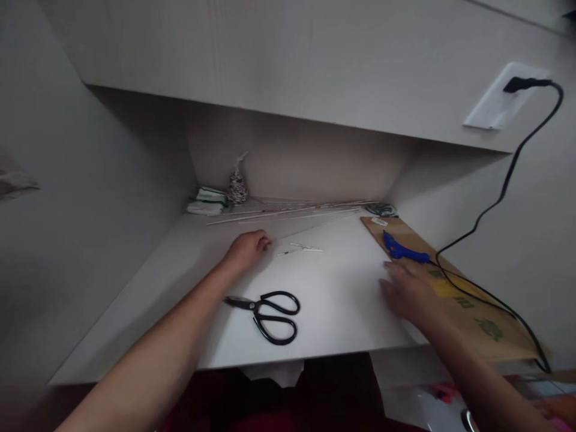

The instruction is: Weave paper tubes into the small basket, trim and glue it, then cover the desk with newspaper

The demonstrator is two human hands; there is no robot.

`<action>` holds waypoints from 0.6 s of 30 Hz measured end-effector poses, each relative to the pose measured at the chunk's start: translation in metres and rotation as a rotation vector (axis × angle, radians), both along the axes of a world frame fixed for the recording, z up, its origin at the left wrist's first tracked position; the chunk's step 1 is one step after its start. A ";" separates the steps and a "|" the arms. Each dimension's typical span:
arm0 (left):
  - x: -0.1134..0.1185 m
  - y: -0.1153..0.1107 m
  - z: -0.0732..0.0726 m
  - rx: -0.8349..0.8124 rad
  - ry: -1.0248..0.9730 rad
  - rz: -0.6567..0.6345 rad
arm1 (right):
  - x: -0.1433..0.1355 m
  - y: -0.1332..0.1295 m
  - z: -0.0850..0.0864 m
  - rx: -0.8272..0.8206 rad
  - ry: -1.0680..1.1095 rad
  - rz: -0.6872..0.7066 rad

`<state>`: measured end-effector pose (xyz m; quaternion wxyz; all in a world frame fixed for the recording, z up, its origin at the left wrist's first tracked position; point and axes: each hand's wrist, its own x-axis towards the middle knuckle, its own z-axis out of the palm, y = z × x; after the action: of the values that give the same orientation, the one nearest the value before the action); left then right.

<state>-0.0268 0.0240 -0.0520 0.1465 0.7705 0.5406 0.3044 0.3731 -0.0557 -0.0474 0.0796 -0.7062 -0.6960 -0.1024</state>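
Note:
My left hand [249, 247] is over the white tabletop with its fingers pinched together at the end of a thin stick [310, 228] that reaches toward the back right. My right hand [407, 288], blurred, has its thumb and fingers apart with nothing between them, just below a blue glue gun [405, 252] lying on brown cardboard. Between the hands are a few short white pieces [301, 248]. Black-handled scissors [265, 312] rest nearer the front edge, blades pointing left. Long thin sticks [288, 211] lie along the back.
At the back left stand a folded white-and-green packet [207, 201] and a dark-and-white woven object [237, 187]. A coiled item [381, 210] is at the back right. A black cord [499, 201] hangs from the wall outlet [499, 105] across the cardboard [477, 315].

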 end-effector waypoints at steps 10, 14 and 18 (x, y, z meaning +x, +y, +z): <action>0.002 -0.002 -0.001 0.013 0.008 -0.081 | -0.066 0.092 0.010 -0.039 0.236 0.259; 0.000 -0.005 0.003 0.009 0.083 -0.065 | -0.017 0.163 0.029 -0.025 0.204 0.024; 0.002 -0.008 0.006 0.019 0.127 -0.063 | 0.040 0.226 0.040 -0.031 0.138 -0.193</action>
<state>-0.0245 0.0158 -0.0463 0.1143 0.8062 0.5214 0.2553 0.4134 0.1703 -0.0073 0.1062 -0.7765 -0.6191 -0.0501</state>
